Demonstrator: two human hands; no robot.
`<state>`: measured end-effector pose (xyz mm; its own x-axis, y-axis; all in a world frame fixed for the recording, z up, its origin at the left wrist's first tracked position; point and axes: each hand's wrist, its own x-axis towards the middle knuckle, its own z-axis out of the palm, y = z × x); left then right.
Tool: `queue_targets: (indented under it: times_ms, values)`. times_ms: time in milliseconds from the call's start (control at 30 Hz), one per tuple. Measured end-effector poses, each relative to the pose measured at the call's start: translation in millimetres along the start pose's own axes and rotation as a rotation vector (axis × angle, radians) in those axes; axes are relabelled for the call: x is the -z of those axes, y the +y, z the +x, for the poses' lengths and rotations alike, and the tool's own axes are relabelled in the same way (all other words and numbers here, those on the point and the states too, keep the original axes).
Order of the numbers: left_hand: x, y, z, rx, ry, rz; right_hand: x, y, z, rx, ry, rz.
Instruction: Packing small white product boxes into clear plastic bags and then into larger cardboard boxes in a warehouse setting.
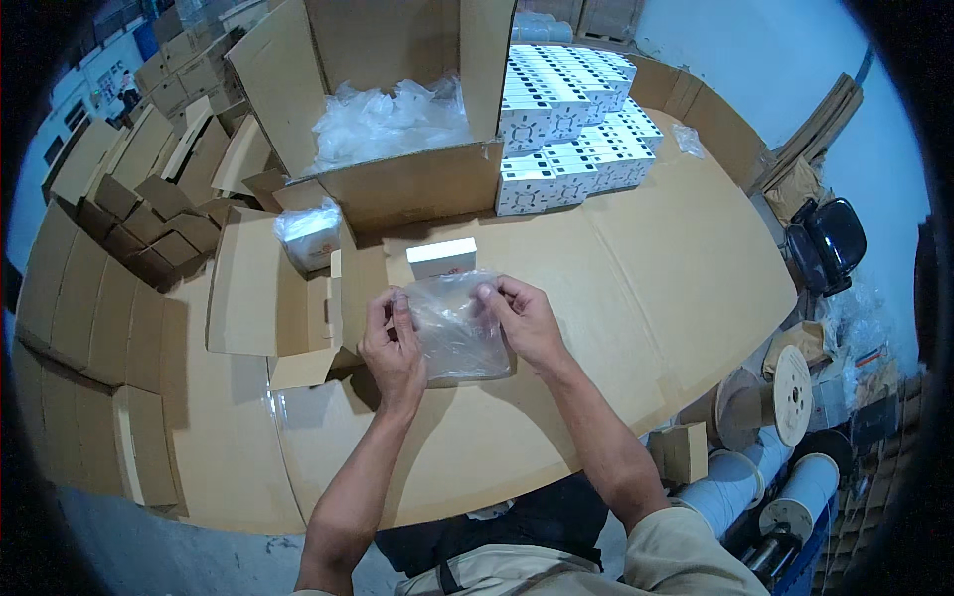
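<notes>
A clear plastic bag point(462, 333) is stretched between my two hands above the cardboard-covered table. My left hand point(394, 343) pinches its upper left corner between thumb and fingers. At the upper right corner, my right hand point(520, 316) grips the film the same way. The bag looks flat, with nothing visible inside. Just beyond its top edge stands a small white box point(441, 257), its lower part hidden behind the film. To the left of my left hand is an open cardboard carton point(243, 288) with a plastic-wrapped white box point(310, 234) in it.
A large open carton point(417, 189) full of clear plastic bags point(393, 119) stands at the back. Stacked printed white boxes point(571, 124) sit right of it. Folded cartons point(89, 308) line the left side. Spools point(790, 395) and a black chair point(833, 243) stand off the right edge.
</notes>
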<state>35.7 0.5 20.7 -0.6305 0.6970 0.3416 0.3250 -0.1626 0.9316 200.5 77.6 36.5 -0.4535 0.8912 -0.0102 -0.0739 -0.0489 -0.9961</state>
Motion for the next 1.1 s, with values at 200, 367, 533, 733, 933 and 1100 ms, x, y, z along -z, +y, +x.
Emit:
queue_targets:
  times_ms: [200, 367, 533, 733, 933, 1100]
  values:
    - [-0.3, 2.9, -0.2, 0.013, -0.025, 0.011, -17.9, 9.3, -3.8, 0.138, 0.318, -0.029]
    - [-2.6, 2.6, -1.0, -0.063, 0.037, 0.053, -32.7, 3.2, -6.1, 0.254, 0.462, -0.358]
    - [0.5, 8.0, 1.9, -0.075, 0.051, 0.052, -32.3, 1.5, -6.2, 0.355, 0.493, -0.525]
    - [4.6, -6.9, -2.1, 0.021, -0.054, -0.270, -21.7, 7.0, -2.6, 0.332, 0.559, -0.514]
    - [-3.0, 3.5, -15.0, 0.139, -0.289, 0.045, -13.2, 7.3, -1.0, 0.372, 0.592, -0.525]
    - [9.0, 9.1, -1.5, 0.192, -0.291, 0.067, -9.1, 0.7, -1.5, 0.328, 0.638, -0.507]
